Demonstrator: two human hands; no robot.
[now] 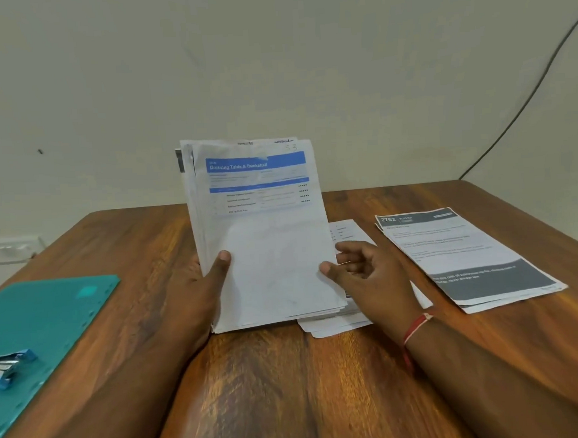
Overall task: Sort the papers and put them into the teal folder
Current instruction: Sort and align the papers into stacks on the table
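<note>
With left hand [197, 290], grips the paper stack [270, 270] upright over the desk [289, 386], thumb across the front, apparently to read the blue-headed top sheet [259, 187]. Holds right hand [367, 275] loose and empty at the stack's edge, seemingly ready to deal that sheet onto the grey-headed pile [467, 253]. Leaves teal folder [45, 318] flat at left, awaiting papers.

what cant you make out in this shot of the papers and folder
Head view:
- Sheets behind the top page of the held stack: covered by that page.
- Fingers of the left hand: behind the stack.
- The loose papers on the table: mostly hidden by the stack and the right hand.
- Small print on the grey-headed sheet: too small, blurred.
- The teal folder and stapler: cut off by the left edge.
</note>
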